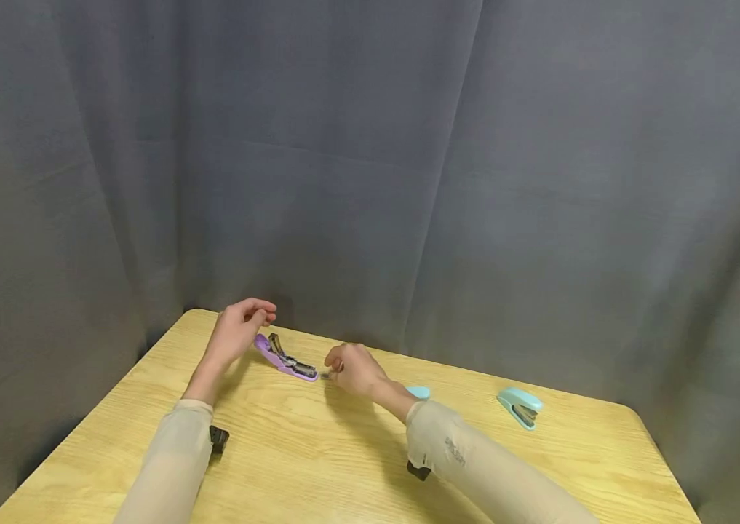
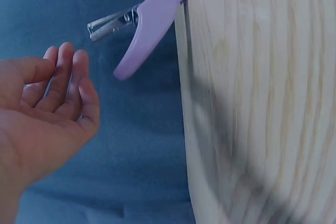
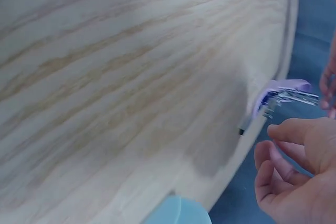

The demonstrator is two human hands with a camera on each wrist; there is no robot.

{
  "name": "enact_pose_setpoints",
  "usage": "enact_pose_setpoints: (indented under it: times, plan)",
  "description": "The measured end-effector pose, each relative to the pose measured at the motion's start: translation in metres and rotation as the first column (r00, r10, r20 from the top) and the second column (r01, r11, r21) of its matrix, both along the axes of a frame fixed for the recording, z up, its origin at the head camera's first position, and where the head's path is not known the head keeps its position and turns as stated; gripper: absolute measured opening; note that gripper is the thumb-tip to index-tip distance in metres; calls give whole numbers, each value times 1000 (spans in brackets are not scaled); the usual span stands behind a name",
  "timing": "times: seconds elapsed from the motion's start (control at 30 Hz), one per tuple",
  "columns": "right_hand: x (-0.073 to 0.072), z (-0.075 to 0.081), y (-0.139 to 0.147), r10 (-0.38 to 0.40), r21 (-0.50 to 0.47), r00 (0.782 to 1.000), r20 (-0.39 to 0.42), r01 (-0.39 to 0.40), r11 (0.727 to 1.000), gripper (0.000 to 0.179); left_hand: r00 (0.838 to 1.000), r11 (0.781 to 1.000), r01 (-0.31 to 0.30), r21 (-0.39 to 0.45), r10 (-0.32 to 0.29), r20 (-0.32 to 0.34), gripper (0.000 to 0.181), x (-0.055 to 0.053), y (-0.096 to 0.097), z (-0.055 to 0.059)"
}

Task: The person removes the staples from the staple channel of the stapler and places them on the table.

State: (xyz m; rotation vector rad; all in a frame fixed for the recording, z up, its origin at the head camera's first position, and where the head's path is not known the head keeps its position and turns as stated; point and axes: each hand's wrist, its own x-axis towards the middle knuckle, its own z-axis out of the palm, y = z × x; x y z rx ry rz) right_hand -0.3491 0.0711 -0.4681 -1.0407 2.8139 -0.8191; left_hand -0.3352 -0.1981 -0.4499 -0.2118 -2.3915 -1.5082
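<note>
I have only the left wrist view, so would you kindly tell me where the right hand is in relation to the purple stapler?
Observer: In the head view, the right hand is just to the right of the purple stapler.
Operator: Thank you; is there another stapler that I am not seeing?
Observer: Yes, a light blue stapler sits toward the right side of the table.

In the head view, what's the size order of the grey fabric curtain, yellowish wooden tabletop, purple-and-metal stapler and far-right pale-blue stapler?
Largest first:
1. Grey fabric curtain
2. Yellowish wooden tabletop
3. Purple-and-metal stapler and far-right pale-blue stapler: too alike to rank, though the purple one looks longer.
</note>
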Motion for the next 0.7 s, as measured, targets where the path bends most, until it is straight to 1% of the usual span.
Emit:
enact_pose_setpoints:
  times: [0.2,0.33,0.4,0.5,0.57,0.7]
  plan:
    - [12,18,10,-9,-93,1000,21,11,996,15,1000,999,21,-43,-21,-5,23,1,1,1]
    - [21,28,25,-30,-152,999,30,34,988,13,999,997,37,-68,-39,-17,23,1,6,0]
    - [26,31,34,-44,-194,999,13,46,980,13,998,995,58,-83,-60,-22,23,1,10,0]
    - [36,33,46,-73,-273,997,-11,67,960,13,994,988,106,-109,-110,-29,23,3,18,-1]
    - [42,32,51,-93,-319,996,-16,83,944,12,990,982,134,-131,-140,-34,22,6,22,-1]
    - [53,29,61,-158,-409,987,15,150,900,12,981,971,182,-157,-190,-38,21,13,31,1]
